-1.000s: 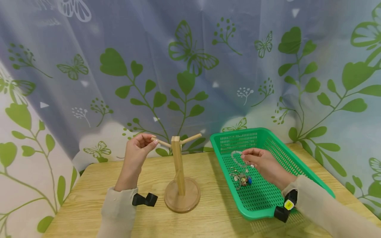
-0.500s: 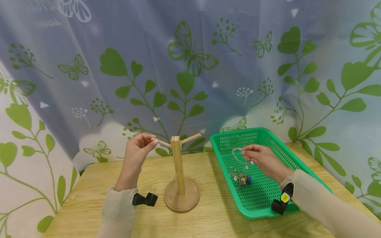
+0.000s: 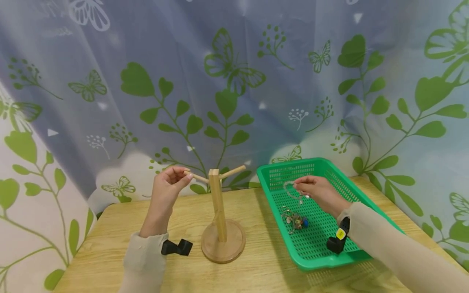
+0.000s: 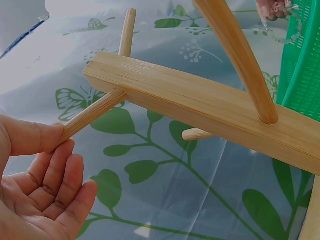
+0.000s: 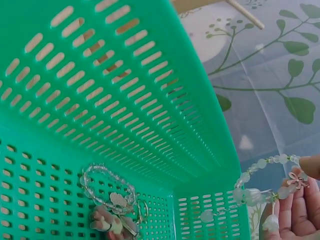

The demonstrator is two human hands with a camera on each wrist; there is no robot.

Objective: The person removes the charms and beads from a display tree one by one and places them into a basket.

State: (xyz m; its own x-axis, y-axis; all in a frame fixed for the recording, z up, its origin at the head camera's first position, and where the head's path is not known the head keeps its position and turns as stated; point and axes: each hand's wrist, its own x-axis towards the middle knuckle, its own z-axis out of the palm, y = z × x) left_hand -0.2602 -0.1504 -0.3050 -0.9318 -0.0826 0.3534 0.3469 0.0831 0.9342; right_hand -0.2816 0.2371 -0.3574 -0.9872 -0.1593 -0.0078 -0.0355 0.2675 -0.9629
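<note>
Between thumb and fingers, my left hand (image 3: 169,185) pinches the tip of a wooden peg (image 4: 92,114) on the left of the stand. That stand has an upright square post (image 3: 217,203) on a round base (image 3: 223,252), and no jewellery hangs from its visible pegs. Over the green basket (image 3: 276,215), my right hand (image 3: 320,195) holds a pale beaded bracelet (image 5: 252,196) with a bow charm and dangling pendants. The bracelet hangs as an open loop from the fingertips. On the basket floor lies a small pile of jewellery (image 3: 294,221), including another clear-beaded bracelet (image 5: 87,187).
The basket stands on the wooden table (image 3: 260,260), right of the stand. A second upper peg (image 3: 232,172) points right, and a lower peg (image 4: 240,60) sticks out of the post. Behind hangs a leaf-and-butterfly curtain (image 3: 165,122). Each wrist wears a black strap (image 3: 338,238).
My right hand has risen slightly and shifted left with the bracelet, which hangs higher above the pile. My left hand stays on the peg. The head view has shifted slightly.
</note>
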